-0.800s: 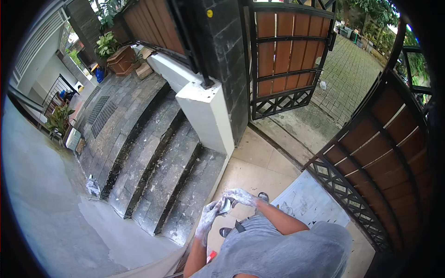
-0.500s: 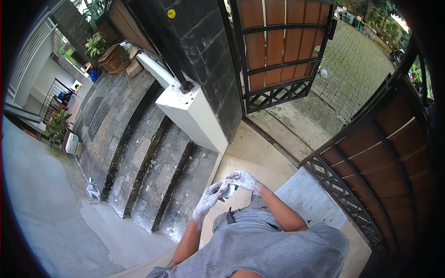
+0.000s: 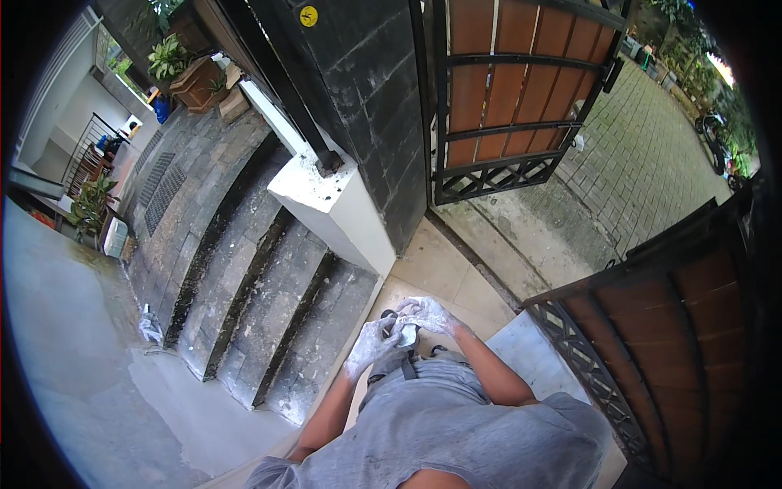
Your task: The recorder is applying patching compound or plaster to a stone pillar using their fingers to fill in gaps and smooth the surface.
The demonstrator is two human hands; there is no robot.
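Observation:
White powder or plaster coats both of my hands, which meet in front of my waist. Between them is a small pale, flat piece (image 3: 408,336), its kind too small to make out. My left hand (image 3: 372,345) closes on its left side with bent fingers. From the right, my right hand (image 3: 429,315) reaches over the top of the same piece, fingers curled and pinching at it. The fingers partly hide the piece. Below the hands is my grey shirt (image 3: 481,432), with a dark strap (image 3: 408,368) at the waist.
Stone steps (image 3: 269,277) rise to the left beside a freshly coated grey wall (image 3: 90,359). A white pillar base (image 3: 334,208) stands ahead. Brown and black gate leaves (image 3: 505,90) stand ahead and at the right. A crumpled whitish bag (image 3: 150,326) lies by the steps.
My head view has shifted slightly, showing more of the paving at the right. Both hands stay together on the pale piece, which now shows a little lower between the fingers.

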